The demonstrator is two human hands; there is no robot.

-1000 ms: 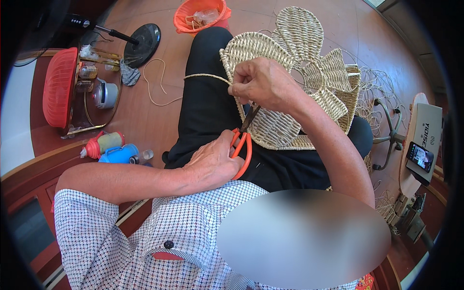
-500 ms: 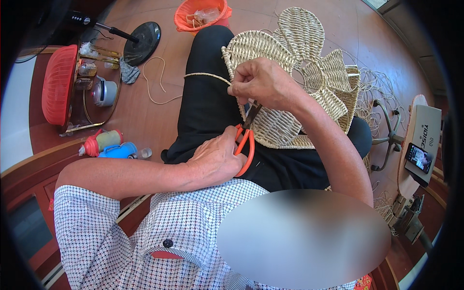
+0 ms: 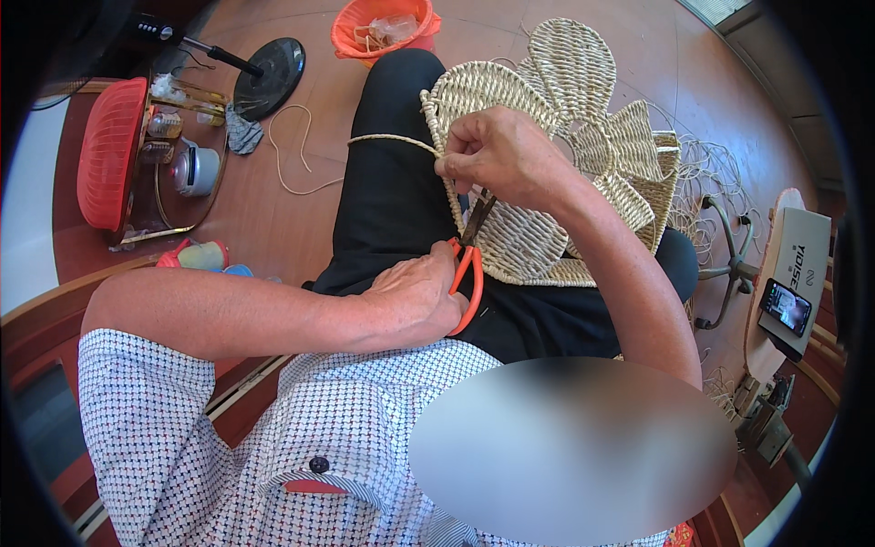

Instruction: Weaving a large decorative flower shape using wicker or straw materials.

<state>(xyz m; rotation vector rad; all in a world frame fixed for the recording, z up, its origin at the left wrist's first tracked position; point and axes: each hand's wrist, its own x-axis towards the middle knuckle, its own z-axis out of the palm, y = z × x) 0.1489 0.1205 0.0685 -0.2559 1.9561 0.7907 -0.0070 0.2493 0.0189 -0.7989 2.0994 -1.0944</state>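
Across my lap lies a flower-shaped woven straw piece (image 3: 519, 244) with several petal panels and a thick rim. My left hand (image 3: 415, 296) is closed round the orange handles of a pair of scissors (image 3: 472, 296). Their dark blades point up to the rim, just below my right hand (image 3: 510, 155). The blade tips are partly hidden there. With thumb and forefinger my right hand pinches a straw cord (image 3: 392, 137) at the rim's left edge. The cord's loose length runs left over my knee.
An orange-lined bin (image 3: 383, 32) stands beyond my knee. To the left are a round black stand base (image 3: 269, 80), a red basket (image 3: 111, 155) and a silver pot (image 3: 195, 171). Loose cord (image 3: 715, 173) tangles around a chair base (image 3: 743, 271) at right, near a propped phone (image 3: 786, 306).
My left elbow has shifted outward and up, covering more of the bottles at left. The view has shifted slightly. Both hands keep their grips near the rim.
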